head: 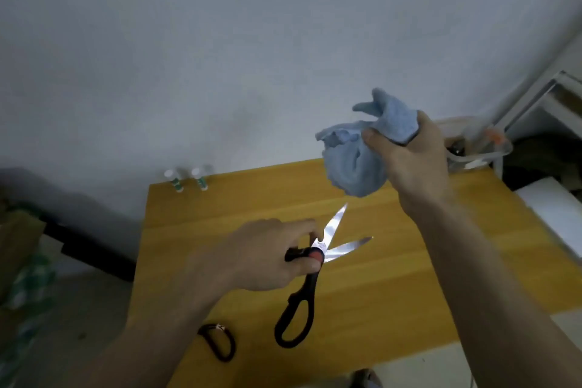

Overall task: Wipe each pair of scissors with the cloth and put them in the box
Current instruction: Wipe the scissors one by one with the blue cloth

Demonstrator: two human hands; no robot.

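My left hand [264,253] grips a pair of black-handled scissors [307,287] near the pivot, above the yellow table [393,277]. Their two shiny blades are spread apart and point up and to the right. One handle loop hangs down toward me; the other is hidden in my palm. My right hand [412,161] is raised above the table's far right part and holds a crumpled light blue cloth [356,164], apart from the blades. A clear plastic box [478,148] stands at the table's far right corner, partly behind my right hand.
Two small white bottles [189,178] with green labels stand at the table's far left corner. A dark ring-shaped object [220,340] lies near the front left edge. A wall rises behind the table. White furniture [554,214] sits to the right, clutter on the floor to the left.
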